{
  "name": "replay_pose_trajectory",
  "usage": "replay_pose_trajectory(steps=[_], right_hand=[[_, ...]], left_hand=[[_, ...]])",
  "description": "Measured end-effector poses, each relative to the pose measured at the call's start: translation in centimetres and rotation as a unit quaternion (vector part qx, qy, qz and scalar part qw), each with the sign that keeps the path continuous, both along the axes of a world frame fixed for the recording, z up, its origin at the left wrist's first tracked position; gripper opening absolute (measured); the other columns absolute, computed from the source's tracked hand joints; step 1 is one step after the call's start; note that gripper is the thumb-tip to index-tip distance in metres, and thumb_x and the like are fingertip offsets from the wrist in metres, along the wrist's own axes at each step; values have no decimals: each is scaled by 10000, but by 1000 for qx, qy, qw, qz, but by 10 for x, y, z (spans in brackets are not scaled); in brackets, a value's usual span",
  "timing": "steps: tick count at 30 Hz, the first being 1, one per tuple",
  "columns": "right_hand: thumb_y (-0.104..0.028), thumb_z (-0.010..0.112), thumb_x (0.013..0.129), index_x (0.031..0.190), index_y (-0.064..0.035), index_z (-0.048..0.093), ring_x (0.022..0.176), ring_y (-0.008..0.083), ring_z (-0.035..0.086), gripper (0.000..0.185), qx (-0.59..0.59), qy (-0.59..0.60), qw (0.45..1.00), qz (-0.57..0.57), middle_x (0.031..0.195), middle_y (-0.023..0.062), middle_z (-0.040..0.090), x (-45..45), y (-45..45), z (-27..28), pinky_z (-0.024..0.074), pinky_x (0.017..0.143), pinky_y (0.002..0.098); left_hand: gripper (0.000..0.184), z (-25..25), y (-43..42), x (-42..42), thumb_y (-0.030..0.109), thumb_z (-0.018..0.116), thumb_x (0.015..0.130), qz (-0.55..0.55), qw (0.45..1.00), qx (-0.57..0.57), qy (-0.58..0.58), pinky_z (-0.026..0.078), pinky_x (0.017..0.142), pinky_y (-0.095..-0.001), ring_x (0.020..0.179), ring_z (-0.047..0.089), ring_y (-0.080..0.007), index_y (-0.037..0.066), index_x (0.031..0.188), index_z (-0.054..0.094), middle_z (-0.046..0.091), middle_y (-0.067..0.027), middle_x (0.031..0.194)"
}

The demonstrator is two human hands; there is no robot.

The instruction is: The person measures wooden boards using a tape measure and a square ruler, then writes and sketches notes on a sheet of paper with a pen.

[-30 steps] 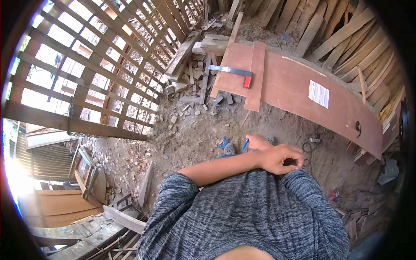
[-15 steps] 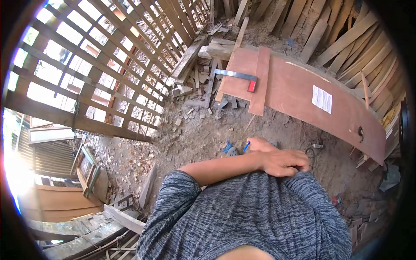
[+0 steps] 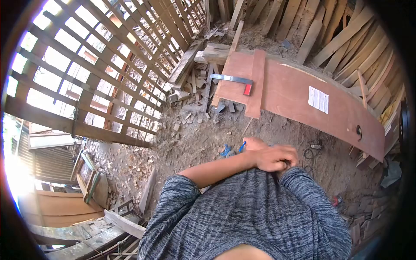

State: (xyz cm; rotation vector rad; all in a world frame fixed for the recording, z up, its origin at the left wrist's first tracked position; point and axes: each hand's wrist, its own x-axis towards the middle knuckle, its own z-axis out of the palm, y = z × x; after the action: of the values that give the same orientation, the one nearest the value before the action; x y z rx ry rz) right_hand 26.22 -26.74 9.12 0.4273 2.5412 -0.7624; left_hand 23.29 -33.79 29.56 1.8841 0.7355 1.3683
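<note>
My left forearm crosses in front of my body, over the right one. My left hand point(image 3: 276, 159) is closed, its curled fingers at the cuff of my grey right sleeve point(image 3: 299, 177). Under and beyond it, my right hand point(image 3: 255, 144) is closed around a slim blue pen point(image 3: 242, 146), whose end sticks out at the left. Most of my right forearm is hidden. Ahead lies a reddish plywood sheet point(image 3: 286, 93) with a narrow plywood strip point(image 3: 256, 82) across it. A try square point(image 3: 232, 79) with a red handle rests on them.
A paper sheet point(image 3: 318, 100) and a small dark ring-shaped item point(image 3: 359, 132) lie on the plywood. A blue power tool point(image 3: 225, 150) and a cable point(image 3: 310, 156) are on the dirt floor. Timber planks point(image 3: 342, 47) lean at the back right; a slatted wooden fence point(image 3: 108, 56) stands left.
Both hands have shifted slightly left, and the left hand's fingers have curled more at the right sleeve. The view has tilted a little; the plywood and square stay in place.
</note>
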Motion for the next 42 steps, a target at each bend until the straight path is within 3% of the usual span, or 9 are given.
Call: replay_pose_trajectory(steps=[6,10,12,15,18,25,34,38,42], right_hand=[[-268,626,890,1032,-90,720,891,414,721,246,-18,-56,998,-34,978,232,730,-3,-14,42,567,738,514],[-313,633,895,1001,-102,753,871,378,737,265,-12,-4,999,32,958,206,738,5,-1,22,575,722,490],[-309,638,899,987,-105,763,847,358,742,256,31,34,996,81,935,189,740,-4,15,-44,572,700,475],[-228,643,856,1083,-117,717,922,433,710,263,-25,80,994,-77,1007,229,735,9,4,-33,547,750,546],[-228,645,856,1070,-105,715,921,432,710,258,-34,32,999,-19,1002,229,736,13,-2,3,547,747,541],[-271,612,895,966,-88,733,875,398,725,230,-33,35,998,30,972,221,734,4,11,-21,558,709,507],[-259,610,893,1063,-107,709,961,407,708,248,-34,-23,999,24,1031,219,732,19,14,-20,559,791,511],[-260,613,893,1092,-114,706,993,411,702,264,16,-56,998,28,1062,220,729,14,32,-36,563,824,506],[-264,623,883,1077,-105,708,999,419,703,265,15,23,1000,-7,1059,224,729,6,43,-40,564,826,512]], left_hand=[[199,-36,-6,-13,189,586,904,50,994,-57,75,453,976,-460,1103,585,-359,37,1030,610,611,-149,1090],[171,22,-7,6,174,595,896,-5,999,-29,-39,436,991,-456,1107,577,-337,55,1017,605,603,-124,1098],[175,11,-2,5,176,590,896,4,1000,-23,-10,438,988,-457,1107,579,-340,53,1020,606,606,-125,1112],[191,-22,0,-12,184,577,899,28,998,-33,39,457,961,-458,1079,593,-346,41,1019,616,612,-145,1120],[244,-49,-2,-14,184,577,859,38,996,-63,45,463,937,-445,1076,589,-341,23,1040,602,613,-155,1087],[231,24,-2,14,162,589,826,4,999,29,-16,440,925,-460,1032,569,-348,36,1019,586,589,-151,1050],[385,-29,-8,17,331,350,1053,67,978,-188,64,380,1071,-480,1188,533,-370,26,1171,553,575,-195,1163],[465,31,-12,21,283,325,1079,-19,995,-86,55,349,1156,-477,1312,505,-396,-15,1369,531,571,-225,1367],[472,-18,6,11,302,328,1098,-27,999,-30,-1,398,1131,-492,1232,589,-419,-12,1308,612,652,-216,1286]])
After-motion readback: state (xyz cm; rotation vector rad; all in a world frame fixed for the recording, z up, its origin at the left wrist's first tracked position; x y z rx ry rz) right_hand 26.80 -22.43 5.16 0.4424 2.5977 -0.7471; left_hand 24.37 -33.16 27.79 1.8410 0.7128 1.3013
